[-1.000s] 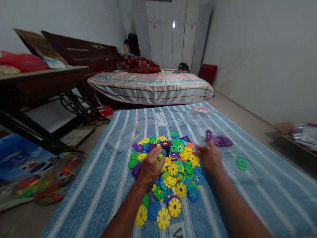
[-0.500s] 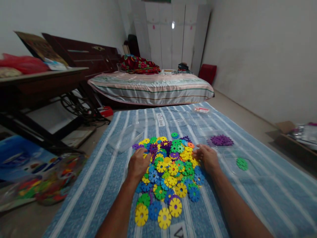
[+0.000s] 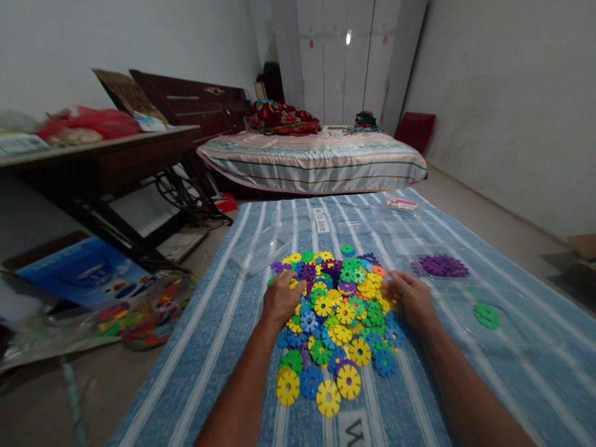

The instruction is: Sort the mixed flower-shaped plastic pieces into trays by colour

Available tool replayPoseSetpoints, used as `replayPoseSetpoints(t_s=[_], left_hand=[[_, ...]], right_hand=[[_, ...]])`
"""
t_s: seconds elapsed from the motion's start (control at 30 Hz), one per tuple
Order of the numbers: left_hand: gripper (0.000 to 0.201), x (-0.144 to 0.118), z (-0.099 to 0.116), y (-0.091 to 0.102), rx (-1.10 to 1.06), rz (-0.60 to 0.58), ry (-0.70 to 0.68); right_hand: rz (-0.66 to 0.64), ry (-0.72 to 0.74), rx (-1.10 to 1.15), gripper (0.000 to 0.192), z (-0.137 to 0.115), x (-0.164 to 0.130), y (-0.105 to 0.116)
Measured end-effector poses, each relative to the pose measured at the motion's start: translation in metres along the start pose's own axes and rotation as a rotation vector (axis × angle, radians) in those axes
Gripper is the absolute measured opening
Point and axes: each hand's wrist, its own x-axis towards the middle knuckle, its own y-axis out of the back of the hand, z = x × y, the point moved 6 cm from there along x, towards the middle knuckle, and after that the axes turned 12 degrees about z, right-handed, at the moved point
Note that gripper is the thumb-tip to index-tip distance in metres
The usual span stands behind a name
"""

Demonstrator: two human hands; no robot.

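Pulled back since a second ago, the right hand point(image 3: 412, 297) curls at the right edge of the disc pile point(image 3: 339, 335), the left hand point(image 3: 280, 299) at its left; whether either grips anything, I cannot tell. Purple discs point(image 3: 442, 266) lie beyond.

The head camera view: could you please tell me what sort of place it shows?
Most likely a bedroom in a home: there is a bed with a striped cover, bunched floral bedding on it, and what looks like a tall, pale wardrobe behind.
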Motion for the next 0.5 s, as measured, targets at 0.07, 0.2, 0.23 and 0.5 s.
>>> replayPoseSetpoints(t_s=[0.07, 0.2, 0.23, 0.5], left_hand=[[0.021, -0.0032, 0.0068, -0.0049, 0.008, -0.024, -0.038], [0.032, -0.0069, 0.0116, -0.0109, 0.059, -0.062, -0.051], [0.032, -0.0072, 0.0109, -0.0112, 0.082, -0.069, -0.041], [0.036, -0.0068, 0.0104, -0.0081, 0.132, -0.043, -0.052]], right_hand=[[-0.007, 0.020, -0.015, 0.052, -0.0001, -0.0001, -0.0003], [-0.023, 0.035, -0.023, 0.048, 0.0038, 0.0019, 0.0003], [-0.026, 0.034, -0.023, 0.047, 0.0049, 0.0024, 0.0006], [-0.057, 0.049, -0.017, 0.046, 0.0052, 0.0030, -0.0011]])
